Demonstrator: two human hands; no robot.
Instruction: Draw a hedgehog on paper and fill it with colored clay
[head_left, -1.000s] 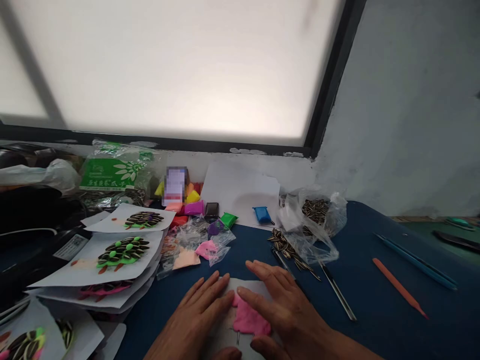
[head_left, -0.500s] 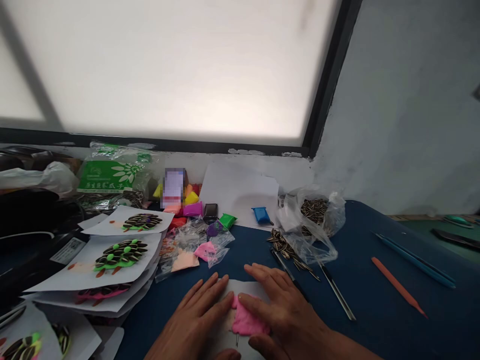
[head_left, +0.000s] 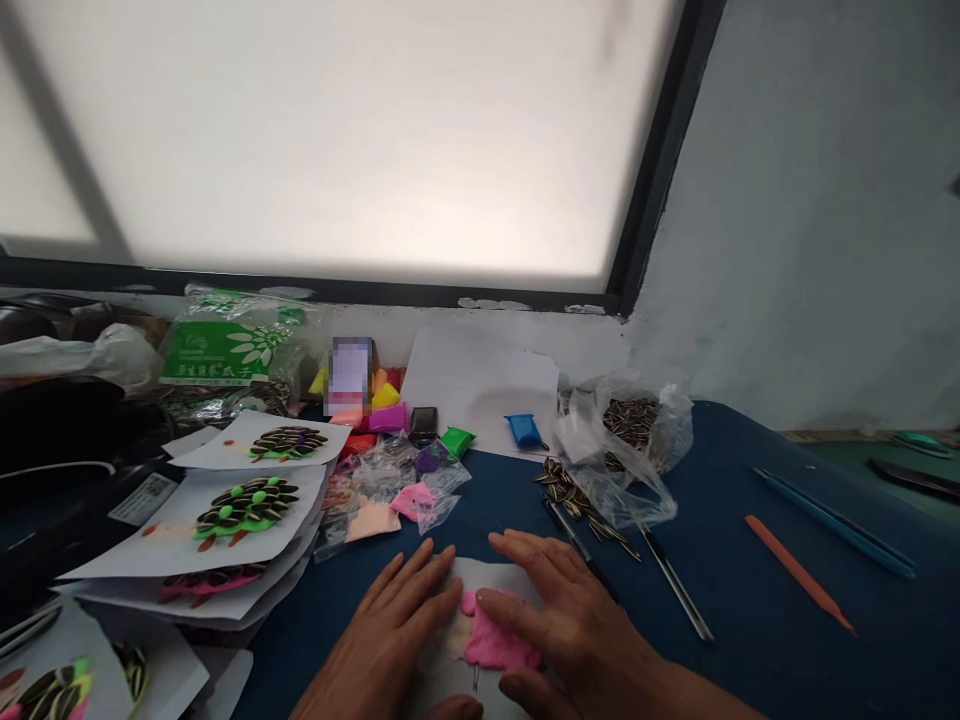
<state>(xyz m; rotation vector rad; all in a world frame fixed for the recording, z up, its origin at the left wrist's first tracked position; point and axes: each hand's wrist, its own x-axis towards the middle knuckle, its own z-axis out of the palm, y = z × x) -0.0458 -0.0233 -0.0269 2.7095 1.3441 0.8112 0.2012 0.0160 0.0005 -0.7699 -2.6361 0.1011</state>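
Pink modelling clay (head_left: 499, 645) lies pressed flat on a white paper sheet (head_left: 476, 577) in front of me. A paler patch and a short drawn line show on the paper left of the clay and below it. My left hand (head_left: 397, 625) rests on the sheet's left side with its fingers stretched out, a little apart from the clay. From the right, my right hand (head_left: 574, 620) reaches over the clay; a finger lies on its upper part, and the other fingers are spread. Neither hand grips anything.
Paper cards (head_left: 247, 505) decorated with seeds and clay are stacked at left. Opened clay packets (head_left: 375, 520) lie ahead. Behind loose striped seeds (head_left: 574, 490) sits a seed bag (head_left: 630, 425). A pen (head_left: 675, 585), an orange tool (head_left: 799, 575) and blue tweezers (head_left: 836, 525) lie at right.
My left index finger and thumb have drawn slightly left, away from the clay, uncovering a small pink bit at its upper left. My right hand has hardly moved.
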